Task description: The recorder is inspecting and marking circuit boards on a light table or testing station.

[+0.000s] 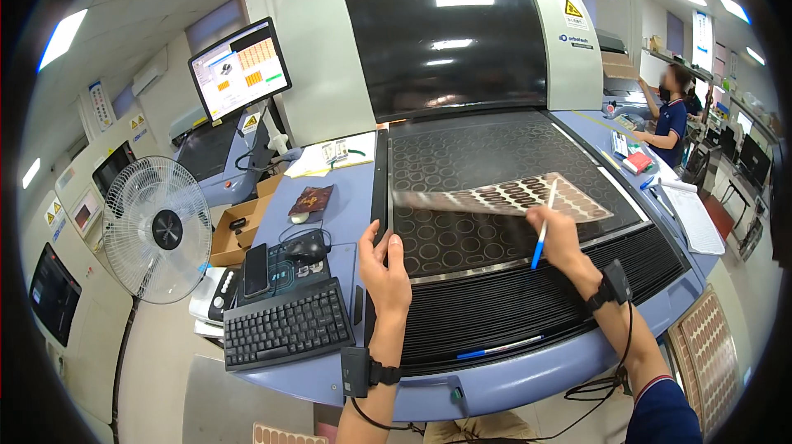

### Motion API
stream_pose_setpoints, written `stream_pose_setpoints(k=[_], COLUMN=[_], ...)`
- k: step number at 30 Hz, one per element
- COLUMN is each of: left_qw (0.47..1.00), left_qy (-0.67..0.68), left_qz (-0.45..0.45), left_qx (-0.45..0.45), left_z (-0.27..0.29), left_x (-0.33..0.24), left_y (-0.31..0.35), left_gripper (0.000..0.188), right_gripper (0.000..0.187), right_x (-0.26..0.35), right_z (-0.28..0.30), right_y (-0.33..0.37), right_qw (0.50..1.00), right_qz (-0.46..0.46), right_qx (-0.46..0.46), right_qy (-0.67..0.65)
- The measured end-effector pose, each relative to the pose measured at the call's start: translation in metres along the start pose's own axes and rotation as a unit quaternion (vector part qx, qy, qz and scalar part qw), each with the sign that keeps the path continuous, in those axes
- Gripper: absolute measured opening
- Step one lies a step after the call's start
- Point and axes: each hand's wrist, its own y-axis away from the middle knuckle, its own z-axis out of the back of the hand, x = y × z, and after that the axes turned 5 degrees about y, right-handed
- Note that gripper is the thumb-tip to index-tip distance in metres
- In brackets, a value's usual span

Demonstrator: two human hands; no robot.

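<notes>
"While the right hand [563, 239] grips a pen [539, 252] and a patterned sheet [511, 196], where is that sheet?"

"Right of the frame's centre — tilted over the machine's [320, 73] dark bed [495, 144], its left end blurred."

"And the left hand [385, 279]?"

"Left of centre, near the bed's left edge — released, fingers loosely bent."

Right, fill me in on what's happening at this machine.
A person's right hand has hold of the near edge of a patterned sheet, with a white-and-blue pen in the same hand. The sheet is over the machine's black bed, its left end blurred. The left hand is open by the bed's left edge, holding nothing. A keyboard sits to the left.
</notes>
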Motion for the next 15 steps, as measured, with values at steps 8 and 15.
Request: stream_pose_setpoints(k=[8, 15], left_qw=[0.969, 0.878], left_qy=[-0.185, -0.382], left_qz=[-0.097, -0.058], left_qx=[0.134, 0.283], left_z=[-0.011, -0.003], left_x=[0.002, 0.024], left_y=[0.016, 0.023], left_gripper=[0.049, 0.068], right_gripper=[0.032, 0.03], right_x=[0.001, 0.03], right_z=[0.056, 0.027], right_y=[-0.108, 0.019], right_qw=[0.844, 0.572], right_qz=[-0.22, -0.494], right_qx=[-0.171, 0.197], right_qy=[-0.459, -0.625])
